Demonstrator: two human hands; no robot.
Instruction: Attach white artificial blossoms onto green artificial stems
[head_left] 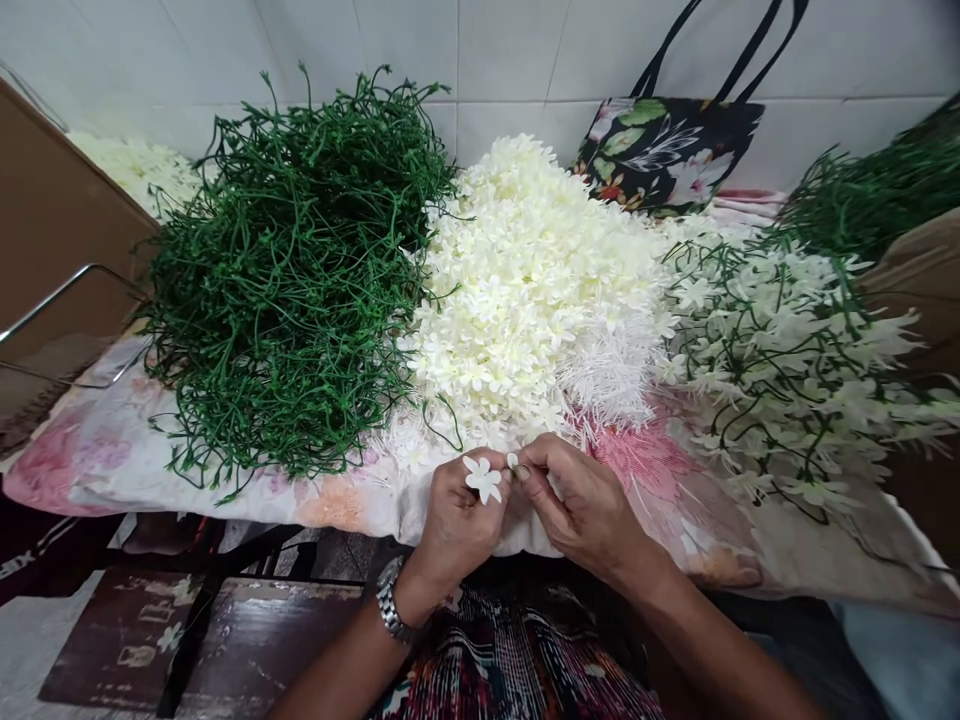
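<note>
My left hand point(459, 515) is closed at the front edge of the cloth-covered table. A white artificial flower point(483, 480) with open petals sticks out of its fist; the stem is hidden by the fingers. Close beside it, my right hand point(581, 495) pinches a small white-and-green flower piece point(513, 462) between thumb and fingertips. The two hands nearly touch. Just beyond them rises a heap of cream-white artificial blossoms point(525, 270). Left of that lies a big tangle of green plastic stems point(292, 270), and one loose green stem point(446, 420) rests near my left hand.
Assembled white flowers on green stems point(795, 370) are piled at the right. Thin white strands point(611, 370) lie by the blossom heap. A floral handbag point(671, 155) leans on the tiled wall. Cardboard point(67, 190) stands at the left, a wooden stool point(270, 640) below.
</note>
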